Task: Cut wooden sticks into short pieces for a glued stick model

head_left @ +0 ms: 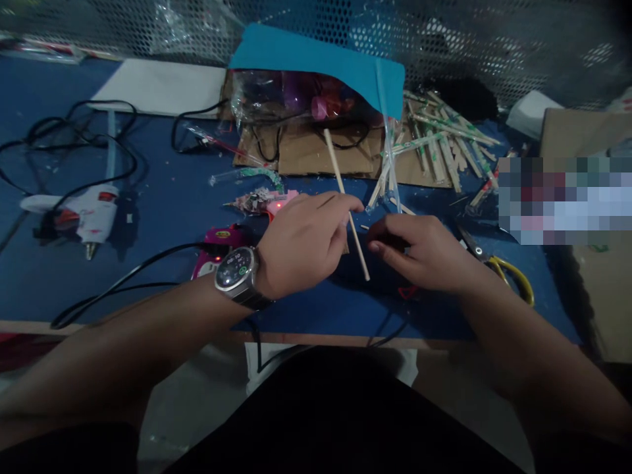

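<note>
Hands (pixel 309 243) (pixel 419 250) at a pale stick (pixel 358 253); wristwatch (pixel 237 268) digits, seemingly 08:10.

Craft workshop: glue guns (pixel 100 214), scissors (pixel 495 263)

A smooth, pale wooden stick (pixel 359 253); a dull blue tabletop (pixel 162 210); matt brown cardboard (pixel 323 157); a crinkled, glossy clear plastic bag (pixel 257 95). The white glue gun (pixel 99 214) is smooth plastic with a metal nozzle; the scissors (pixel 478 252) have metal blades, yellow plastic handles.
</note>
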Tool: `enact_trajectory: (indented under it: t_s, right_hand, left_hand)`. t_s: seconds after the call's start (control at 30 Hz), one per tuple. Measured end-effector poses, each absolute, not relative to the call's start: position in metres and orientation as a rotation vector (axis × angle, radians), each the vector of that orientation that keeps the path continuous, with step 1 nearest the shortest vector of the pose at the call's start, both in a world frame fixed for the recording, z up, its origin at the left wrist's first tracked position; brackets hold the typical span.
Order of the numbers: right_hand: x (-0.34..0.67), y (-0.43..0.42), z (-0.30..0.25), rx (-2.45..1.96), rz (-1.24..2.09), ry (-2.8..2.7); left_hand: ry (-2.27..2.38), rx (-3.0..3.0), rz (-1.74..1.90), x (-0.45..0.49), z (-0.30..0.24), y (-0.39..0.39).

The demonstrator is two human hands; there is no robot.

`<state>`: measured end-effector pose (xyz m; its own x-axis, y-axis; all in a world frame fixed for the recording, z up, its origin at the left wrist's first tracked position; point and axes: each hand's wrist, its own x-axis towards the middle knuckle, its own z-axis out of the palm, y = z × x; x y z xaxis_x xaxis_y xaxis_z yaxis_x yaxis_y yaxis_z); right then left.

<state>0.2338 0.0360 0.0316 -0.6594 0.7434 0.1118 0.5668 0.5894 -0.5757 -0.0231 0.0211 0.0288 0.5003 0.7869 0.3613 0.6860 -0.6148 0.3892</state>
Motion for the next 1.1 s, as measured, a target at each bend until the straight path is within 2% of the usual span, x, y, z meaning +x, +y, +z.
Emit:
enact_trajectory:
  t_s: [0.2, 0.4, 0.57, 0.83, 1.1]
  right_hand:
    - [0.231, 0.036, 0.034, -1.040, 0.861, -2.366]
    - [0.224, 0.032, 0.028, -1.197, 0.998, -2.208]
    - [0.228, 0.037, 0.024, -1.348, 0.950, -2.044]
    - [0.227, 0.039, 0.021, -1.294, 1.103, -1.839]
    - [0.225, 0.037, 0.013, -1.316, 0.921, -2.063]
  left_hand:
    - [1.190, 2.561, 0.737, -0.023, 0.024, 0.025]
    - [1.107, 2.530, 0.637, -0.022, 0.023, 0.025]
    - [1.200, 2.500, 0.548, -0.024, 0.019, 0.024]
    - [1.320, 2.529, 0.266, -0.028, 0.008, 0.031]
    - [1.310, 2.700, 0.127, -0.024, 0.009, 0.033]
